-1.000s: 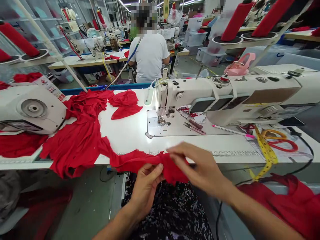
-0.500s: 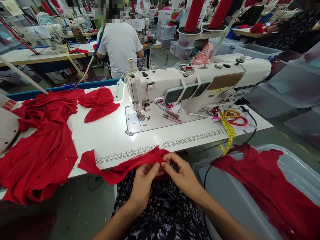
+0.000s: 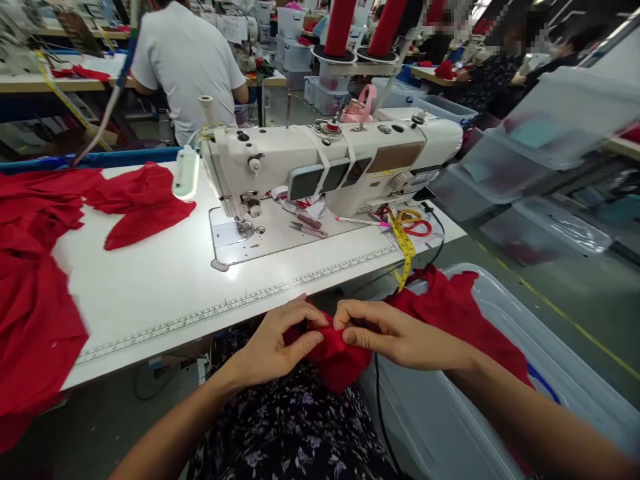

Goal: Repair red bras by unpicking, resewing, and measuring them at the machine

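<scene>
One red cloth (image 3: 343,370), pinched at its upper edge by left hand (image 3: 277,345) and right hand (image 3: 407,337) alike, hangs bunched between them, nearer than the white table (image 3: 140,287); long axis indeterminable.

Glare spots the white tabletop (image 3: 140,287); the floor (image 3: 100,427) beneath lies dim; edges blur (and stretch).
</scene>
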A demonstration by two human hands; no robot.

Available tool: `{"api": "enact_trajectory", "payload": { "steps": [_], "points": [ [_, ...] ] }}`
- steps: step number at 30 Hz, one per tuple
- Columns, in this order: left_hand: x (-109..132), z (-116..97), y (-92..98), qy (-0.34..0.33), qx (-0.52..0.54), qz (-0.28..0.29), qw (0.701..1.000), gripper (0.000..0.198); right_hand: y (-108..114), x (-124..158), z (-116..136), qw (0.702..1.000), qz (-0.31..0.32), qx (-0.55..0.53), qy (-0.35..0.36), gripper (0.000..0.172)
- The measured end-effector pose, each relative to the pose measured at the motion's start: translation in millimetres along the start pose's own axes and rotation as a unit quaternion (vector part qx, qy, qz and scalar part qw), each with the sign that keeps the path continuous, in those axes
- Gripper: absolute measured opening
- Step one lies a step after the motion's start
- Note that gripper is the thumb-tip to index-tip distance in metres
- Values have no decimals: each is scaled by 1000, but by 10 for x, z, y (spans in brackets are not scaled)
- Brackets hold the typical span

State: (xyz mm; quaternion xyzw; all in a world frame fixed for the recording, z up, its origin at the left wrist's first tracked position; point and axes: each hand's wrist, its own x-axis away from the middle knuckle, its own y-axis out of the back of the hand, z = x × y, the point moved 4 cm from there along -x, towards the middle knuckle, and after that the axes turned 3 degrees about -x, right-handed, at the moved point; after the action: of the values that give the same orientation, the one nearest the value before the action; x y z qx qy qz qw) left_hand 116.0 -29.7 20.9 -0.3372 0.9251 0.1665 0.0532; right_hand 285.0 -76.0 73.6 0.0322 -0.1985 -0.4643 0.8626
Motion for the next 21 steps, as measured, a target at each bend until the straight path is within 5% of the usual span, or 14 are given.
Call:
{"api": "enact_trajectory", "payload": {
  "steps": [7, 17, 21],
  "points": [
    [36, 148, -176, 116, 79, 4, 990, 22, 140, 137, -138, 970, -117, 214, 14, 18],
    [107, 258, -220, 199, 208, -14, 957, 30, 96, -59, -192, 978, -59, 186, 69, 17],
    [152, 264, -219, 196, 183, -47, 962, 23, 11, -100, -212, 984, -43, 166, 52, 18]
  ]
}}
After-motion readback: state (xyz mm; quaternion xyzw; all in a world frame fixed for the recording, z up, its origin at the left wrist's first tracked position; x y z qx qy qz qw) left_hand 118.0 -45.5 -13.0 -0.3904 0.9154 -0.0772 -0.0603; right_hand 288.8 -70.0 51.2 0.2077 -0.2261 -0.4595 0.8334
